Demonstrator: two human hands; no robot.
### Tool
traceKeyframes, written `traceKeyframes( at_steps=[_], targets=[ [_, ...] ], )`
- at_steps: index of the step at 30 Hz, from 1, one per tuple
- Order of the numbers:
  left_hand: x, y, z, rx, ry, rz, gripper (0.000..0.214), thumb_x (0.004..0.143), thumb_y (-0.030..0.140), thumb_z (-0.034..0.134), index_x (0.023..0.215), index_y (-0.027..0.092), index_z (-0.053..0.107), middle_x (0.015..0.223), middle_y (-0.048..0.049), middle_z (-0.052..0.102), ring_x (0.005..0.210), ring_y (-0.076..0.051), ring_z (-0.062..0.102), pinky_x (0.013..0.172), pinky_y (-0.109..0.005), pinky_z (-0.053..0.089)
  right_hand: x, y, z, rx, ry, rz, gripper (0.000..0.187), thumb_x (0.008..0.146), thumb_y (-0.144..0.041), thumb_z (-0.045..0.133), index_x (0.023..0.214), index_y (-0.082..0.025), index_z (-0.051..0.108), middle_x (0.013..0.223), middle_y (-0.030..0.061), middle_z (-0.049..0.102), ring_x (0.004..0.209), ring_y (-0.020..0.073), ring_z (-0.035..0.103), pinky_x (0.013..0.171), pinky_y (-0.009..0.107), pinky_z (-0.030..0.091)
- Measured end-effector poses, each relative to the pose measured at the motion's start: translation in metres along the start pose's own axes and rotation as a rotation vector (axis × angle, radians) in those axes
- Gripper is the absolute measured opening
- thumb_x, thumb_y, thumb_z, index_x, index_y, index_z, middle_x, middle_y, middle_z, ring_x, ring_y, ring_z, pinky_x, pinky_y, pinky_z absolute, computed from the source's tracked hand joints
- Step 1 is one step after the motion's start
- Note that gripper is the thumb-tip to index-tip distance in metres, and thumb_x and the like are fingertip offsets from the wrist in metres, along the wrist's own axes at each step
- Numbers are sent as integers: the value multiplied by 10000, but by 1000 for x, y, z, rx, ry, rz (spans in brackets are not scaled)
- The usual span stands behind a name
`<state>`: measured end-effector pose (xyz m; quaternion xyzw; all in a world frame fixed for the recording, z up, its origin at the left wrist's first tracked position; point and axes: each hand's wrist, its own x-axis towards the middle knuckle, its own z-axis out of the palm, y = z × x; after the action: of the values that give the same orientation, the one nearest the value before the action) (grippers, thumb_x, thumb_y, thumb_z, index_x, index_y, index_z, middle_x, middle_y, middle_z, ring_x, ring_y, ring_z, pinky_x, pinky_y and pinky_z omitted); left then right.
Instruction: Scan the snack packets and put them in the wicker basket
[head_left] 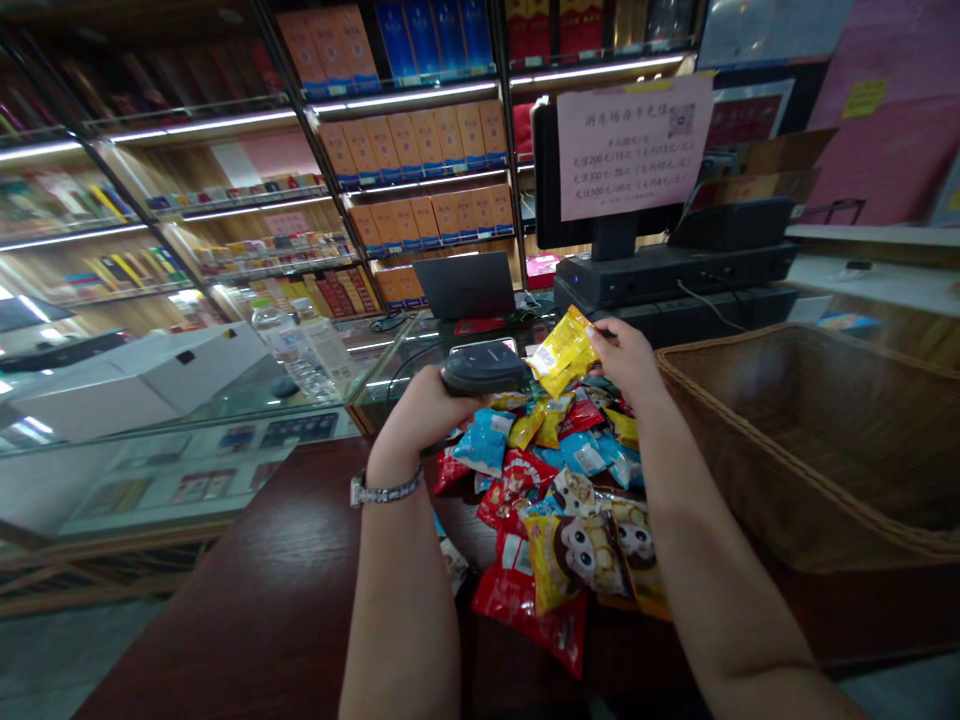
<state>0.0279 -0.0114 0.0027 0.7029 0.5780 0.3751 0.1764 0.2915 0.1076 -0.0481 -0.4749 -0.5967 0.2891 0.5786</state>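
Observation:
My left hand (424, 410) is wrapped round a black handheld barcode scanner (486, 368), whose head points right. In my right hand (626, 355) a yellow snack bag (562, 350) is pinched by its edge, its white barcode label turned toward the scanner. The bag is raised just right of the scanner head. Below both hands lies a pile of snack bags: a blue bag (484, 440), a red bag (529, 600), a yellow bag with a cartoon face (574, 560) and several more. My left forearm hides part of the pile.
A wicker basket (750, 470) stands to the right on the dark wooden counter (277, 580). Behind the pile are a laptop (465, 285) and a monitor with a paper sign (637, 150). Plastic bottles (289, 345) and a white box (142, 380) rest on the glass case at left.

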Motion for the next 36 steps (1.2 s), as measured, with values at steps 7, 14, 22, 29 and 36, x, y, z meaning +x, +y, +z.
traceKeyframes(
  at_steps=[7, 14, 22, 29, 36],
  targets=[
    [1, -7, -1, -13, -39, -26, 194, 688, 339, 778, 684, 162, 700, 537, -9, 635, 475, -153, 554, 452, -234, 440, 4, 4, -9, -28, 44, -67, 303, 839, -459, 588, 1000, -217, 674, 803, 45, 694, 661, 217, 660, 529, 328, 560],
    [0, -5, -2, -19, -21, -43, 186, 687, 315, 776, 639, 166, 677, 511, -1, 619, 467, -136, 529, 453, -228, 439, -9, -26, -67, -458, 418, -142, 247, 865, -356, 597, 971, -191, 747, 906, 96, 751, 813, 246, 682, 767, 357, 517],
    [-2, -5, -8, 4, -10, -38, 201, 711, 335, 759, 662, 156, 680, 530, -13, 634, 482, -140, 550, 478, -234, 440, -15, -29, -99, -648, 800, 79, 293, 854, -207, 558, 1044, -133, 768, 1054, 182, 756, 964, 305, 706, 849, 381, 502],
    [-5, -7, -11, -59, 4, -38, 205, 711, 337, 759, 739, 156, 667, 530, 4, 624, 462, -140, 553, 473, -239, 444, -13, -22, -115, -605, 1053, 85, 341, 865, -160, 501, 1107, -125, 738, 1110, 195, 737, 1013, 309, 701, 874, 413, 523],
    [-8, -7, -12, -152, 32, -76, 181, 691, 294, 767, 688, 152, 654, 502, -4, 608, 440, -137, 544, 452, -236, 445, -14, -18, -111, -742, 731, 221, 362, 840, -227, 533, 1097, -187, 786, 1041, 197, 753, 966, 333, 711, 811, 435, 520]
  ],
)
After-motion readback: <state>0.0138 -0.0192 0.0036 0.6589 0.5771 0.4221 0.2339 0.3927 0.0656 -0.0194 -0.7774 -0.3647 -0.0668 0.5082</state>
